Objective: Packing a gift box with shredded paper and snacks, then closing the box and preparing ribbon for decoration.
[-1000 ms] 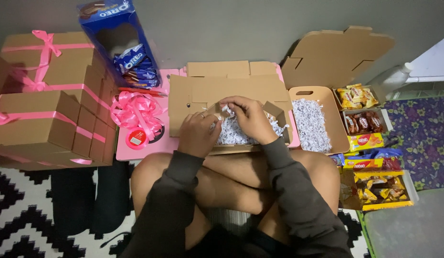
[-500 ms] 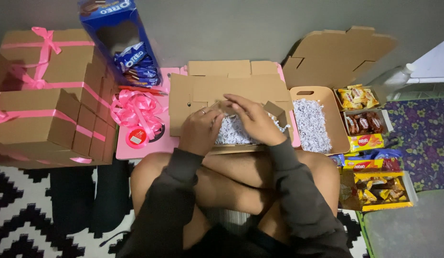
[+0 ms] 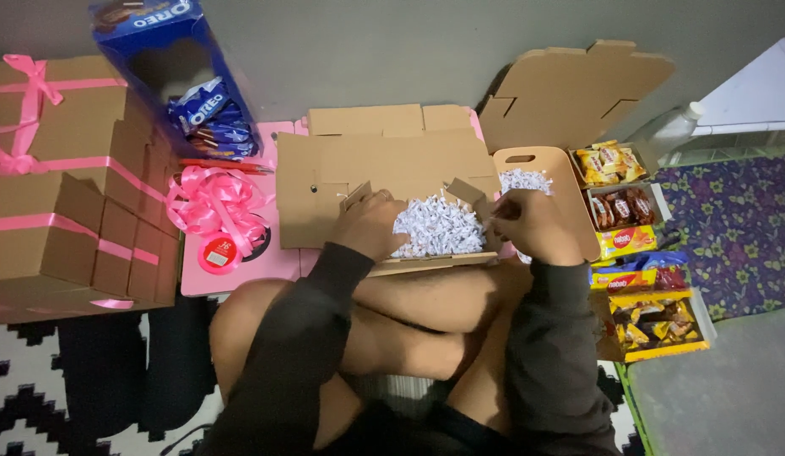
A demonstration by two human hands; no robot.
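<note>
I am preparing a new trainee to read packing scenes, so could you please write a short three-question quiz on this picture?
1. True or false: the open cardboard box in front of the person holds white shredded paper.
2. Where does the right hand rest? A) at the right edge of the open box, B) on the pink ribbon bows, C) on the blue biscuit carton.
3. Fill in: the closed brown boxes stacked on the person's left are tied with ____ ribbon.

Key: 1 true. 2 A; the left hand rests at the box's left side, on the paper filling. 3 pink.
</note>
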